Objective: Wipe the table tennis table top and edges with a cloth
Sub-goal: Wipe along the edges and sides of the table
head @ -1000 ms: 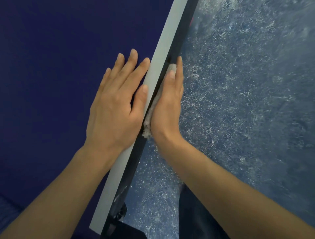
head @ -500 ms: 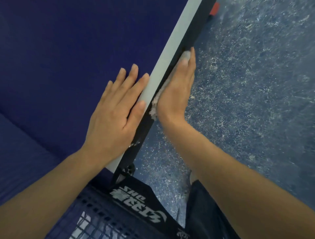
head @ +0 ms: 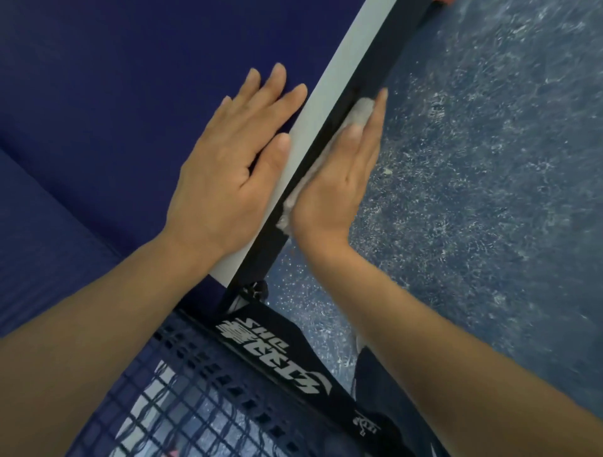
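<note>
Head view. Table tennis table (head: 98, 98), dark blue top, white sideline stripe (head: 326, 111) running along its side edge, black edge face (head: 375, 65) just below the stripe.

Left hand (head: 228, 169) lies flat, palm down, on the blue top right beside the stripe; fingers straight and slightly spread, thumb lying over onto the white stripe. It has hold of nothing.

Right hand (head: 339, 182) is off the table side, palm turned in against the black edge face, fingers straight and together, pointing along the edge away from the net. It presses a light grey cloth (head: 360, 112) flat against the edge face. Cloth is sandwiched between palm and edge; one bunch shows past the fingertips at the far end, another scrap shows by the heel of the hand near the wrist. Rest of the cloth is hidden under the hand.

Net (head: 169, 385), dark mesh with white cord, sits at the near end of the visible table half, under the left forearm. Black net post band (head: 277, 352) with white printed lettering hangs at the table's side edge, near the right forearm. Clamp knob (head: 256, 288) just under the edge by the post.

Speckled blue floor (head: 489, 212) fills the right side. Small red object (head: 442, 2) at the top frame edge beside the table edge, too cut off to identify.
</note>
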